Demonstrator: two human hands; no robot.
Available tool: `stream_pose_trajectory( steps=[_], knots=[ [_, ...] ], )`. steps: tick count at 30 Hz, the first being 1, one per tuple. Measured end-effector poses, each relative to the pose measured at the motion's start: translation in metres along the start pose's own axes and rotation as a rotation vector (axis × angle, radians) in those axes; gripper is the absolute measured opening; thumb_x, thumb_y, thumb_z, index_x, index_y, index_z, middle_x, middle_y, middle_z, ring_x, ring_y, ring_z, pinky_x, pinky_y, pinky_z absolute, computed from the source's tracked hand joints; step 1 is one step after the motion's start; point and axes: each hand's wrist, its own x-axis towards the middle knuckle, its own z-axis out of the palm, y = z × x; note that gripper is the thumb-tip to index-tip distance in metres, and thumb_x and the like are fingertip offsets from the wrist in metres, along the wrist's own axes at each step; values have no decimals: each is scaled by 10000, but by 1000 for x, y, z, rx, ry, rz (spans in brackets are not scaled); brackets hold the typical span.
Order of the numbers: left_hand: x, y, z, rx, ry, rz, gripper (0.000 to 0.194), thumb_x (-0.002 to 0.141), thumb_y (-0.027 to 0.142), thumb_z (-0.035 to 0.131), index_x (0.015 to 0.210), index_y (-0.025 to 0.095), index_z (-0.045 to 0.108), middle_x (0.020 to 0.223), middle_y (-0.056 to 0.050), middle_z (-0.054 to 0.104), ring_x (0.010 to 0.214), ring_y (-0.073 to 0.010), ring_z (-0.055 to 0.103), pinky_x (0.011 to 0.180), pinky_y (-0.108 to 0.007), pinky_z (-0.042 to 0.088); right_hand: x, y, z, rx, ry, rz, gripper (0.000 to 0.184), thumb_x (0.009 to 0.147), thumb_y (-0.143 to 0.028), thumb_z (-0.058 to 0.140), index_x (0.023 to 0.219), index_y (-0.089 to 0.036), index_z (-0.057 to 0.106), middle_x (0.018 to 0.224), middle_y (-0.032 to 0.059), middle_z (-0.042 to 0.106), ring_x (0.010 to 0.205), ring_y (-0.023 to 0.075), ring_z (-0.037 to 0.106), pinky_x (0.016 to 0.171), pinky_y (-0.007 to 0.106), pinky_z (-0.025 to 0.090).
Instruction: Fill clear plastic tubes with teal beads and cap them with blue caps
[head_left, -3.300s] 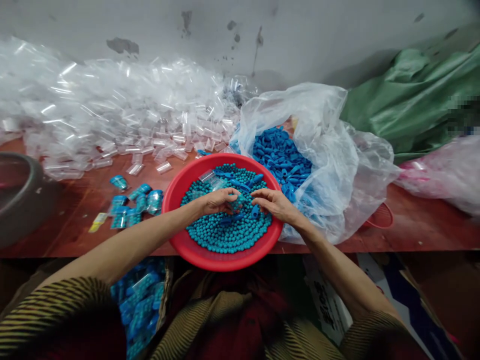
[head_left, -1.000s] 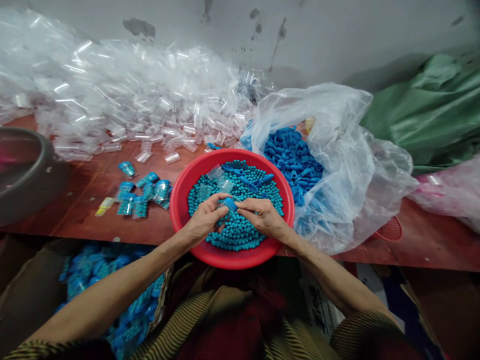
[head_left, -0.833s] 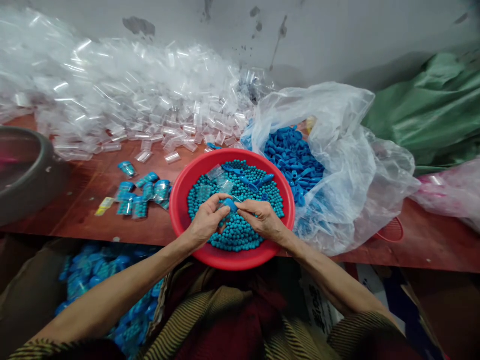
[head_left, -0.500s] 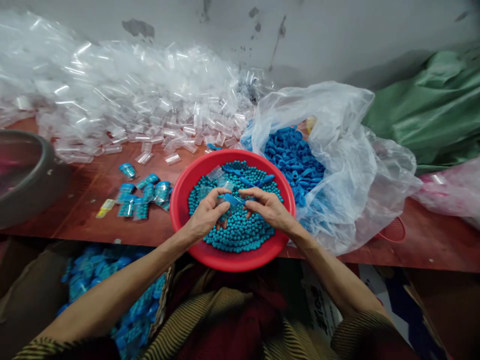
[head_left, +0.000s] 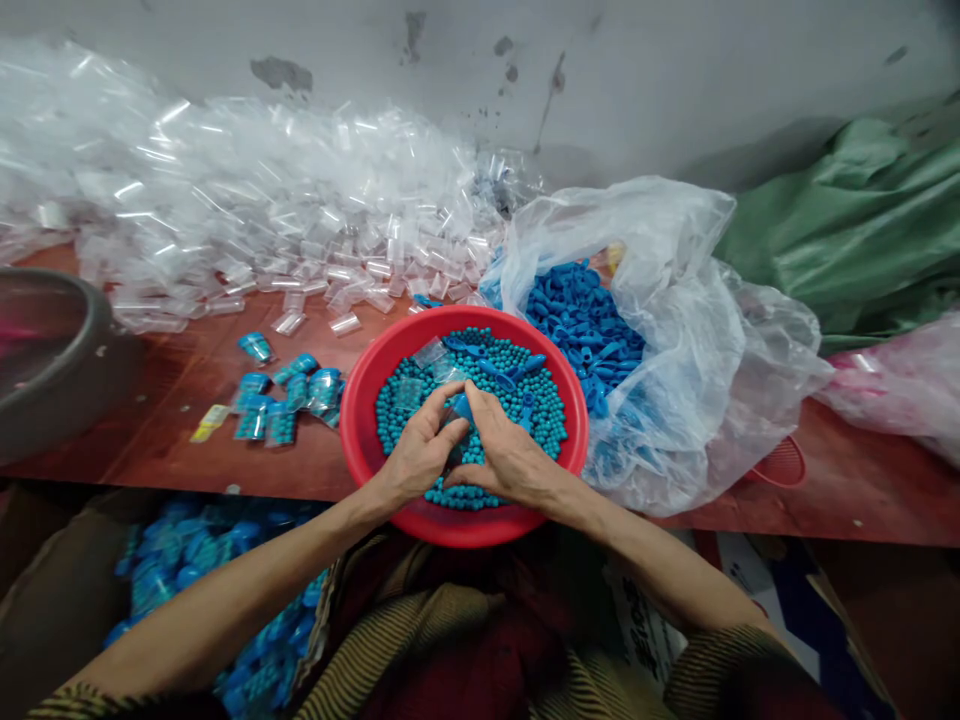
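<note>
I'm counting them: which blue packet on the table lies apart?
The packet nearest the wall; the other packets huddle together in front.

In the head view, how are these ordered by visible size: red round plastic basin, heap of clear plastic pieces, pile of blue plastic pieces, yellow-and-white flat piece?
1. Heap of clear pieces
2. Red basin
3. Pile of blue pieces
4. Yellow-and-white piece

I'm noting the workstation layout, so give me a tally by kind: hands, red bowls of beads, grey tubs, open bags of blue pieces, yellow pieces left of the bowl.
Hands: 2 (left hand, right hand)
Red bowl: 1
Grey tub: 1
Open bag: 1
Yellow piece: 1
Total: 6
</note>
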Motion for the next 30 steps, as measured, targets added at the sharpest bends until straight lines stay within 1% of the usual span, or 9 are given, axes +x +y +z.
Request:
stream_pose_trajectory(
  steps=[3, 8, 12, 17, 20, 22, 25, 27, 30],
  knots=[
    [0, 3, 0, -32, -44, 3, 474, 762, 290, 592, 1196, 151, 461, 664, 40, 462, 550, -83, 382, 520, -221, 340, -3, -2, 7, -141, 27, 42, 1002, 750, -532, 624, 1460, -96, 68, 1257, 241, 457, 1004, 320, 591, 697, 433, 555],
    [-4, 4, 7, -84, -17, -46, 325, 767, 343, 581, 1021, 159, 495, 635, 53, 428, 543, -76, 361, 513, -205, 312, -4, -5, 14, -332, 135, -48, 954, 771, -545, 560, 1441, -54, 91, 1070, 204, 532, 876, 300, 602, 582, 378, 543],
    [-4, -1, 13, -58, 45, -42, 232, 774, 317, 534, 947, 168, 490, 727, 30, 490, 621, -93, 430, 579, -213, 368, -4, -6, 18, -390, 51, -10, 936, 762, -542, 544, 1430, -36, 129, 1032, 199, 537, 794, 282, 599, 511, 363, 520],
    [2, -11, 10, 298, 87, 50, 157, 790, 233, 461, 927, 169, 501, 772, 2, 516, 711, -132, 473, 695, -259, 407, 3, -4, 20, -294, -78, 86, 917, 776, -503, 561, 1458, -98, 101, 1166, 216, 499, 851, 272, 602, 629, 398, 536],
    [4, -11, -10, 412, 69, 52, 236, 823, 279, 448, 1025, 171, 501, 770, 4, 515, 688, -132, 472, 679, -262, 411, 8, 9, 9, -103, -166, 67, 884, 812, -445, 569, 1473, -132, 72, 1259, 212, 470, 941, 261, 595, 756, 406, 521],
    [3, -7, -35, 451, 102, 39, 317, 831, 322, 457, 1115, 182, 483, 758, 16, 509, 628, -116, 449, 628, -245, 404, 10, 25, -2, -15, -144, 89, 809, 833, -411, 565, 1466, -131, 147, 1271, 196, 491, 982, 249, 589, 810, 390, 502],
    [2, 1, -82, 502, 254, 19, 348, 818, 348, 479, 1125, 185, 489, 755, 16, 529, 603, -108, 457, 599, -229, 408, 9, 51, -17, -39, -101, 200, 513, 880, -328, 513, 1341, -117, 431, 1149, 143, 617, 963, 225, 613, 841, 351, 476],
    [3, 9, -109, 617, 375, 10, 352, 816, 327, 485, 1137, 183, 506, 770, 4, 552, 632, -122, 496, 624, -250, 431, 9, 61, -22, -109, -142, 243, 335, 905, -289, 470, 1186, -143, 582, 1065, 102, 675, 944, 210, 633, 849, 322, 461],
    [8, 19, -129, 949, 557, 15, 467, 822, 288, 499, 1267, 150, 466, 903, -64, 604, 788, -219, 573, 733, -361, 458, 17, 63, -24, -247, -220, 272, 265, 914, -285, 457, 1064, -178, 647, 1032, 80, 699, 959, 213, 643, 834, 298, 457]
  ],
)
